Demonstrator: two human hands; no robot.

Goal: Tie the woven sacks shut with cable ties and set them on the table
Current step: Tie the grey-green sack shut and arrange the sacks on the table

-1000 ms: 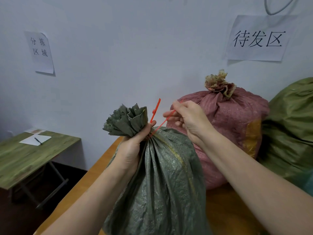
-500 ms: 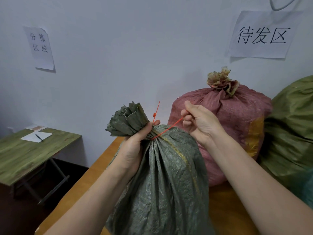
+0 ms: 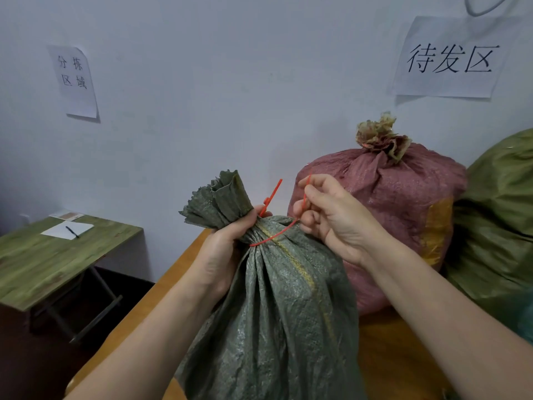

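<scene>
1. White wall [image 3: 202,82] behind the bench carries two paper signs, one at left [image 3: 76,82] and one at right [image 3: 447,57].
2. Tables, count two: an orange table [image 3: 178,272] under the sacks and a green side table [image 3: 43,261] lower left. The side table bears one sheet of paper [image 3: 67,229] with one pen [image 3: 72,232] on it.
3. Sacks, count three, all on the orange table: grey-green sack [image 3: 282,313] nearest, red sack [image 3: 389,203] behind it to the right with its neck already gathered, green sack [image 3: 496,220] at the far right edge.
4. Grey-green sack stands with its long axis upright. The bunched mouth points up and leans slightly left.
5. Cable tie [image 3: 274,235], count one in the hands, red. The strap crosses the front of the sack's neck, slanting from lower left up to the right. The free tail then turns upward through the right fingers. Its head end sticks up and to the right, just above the left thumb.
6. Left hand [image 3: 222,249] grips the gathered neck, fingers curled round it, thumb on the near side.
7. Right hand [image 3: 331,217] pinches the tie's tail between thumb and fingers, just beside the neck.
</scene>
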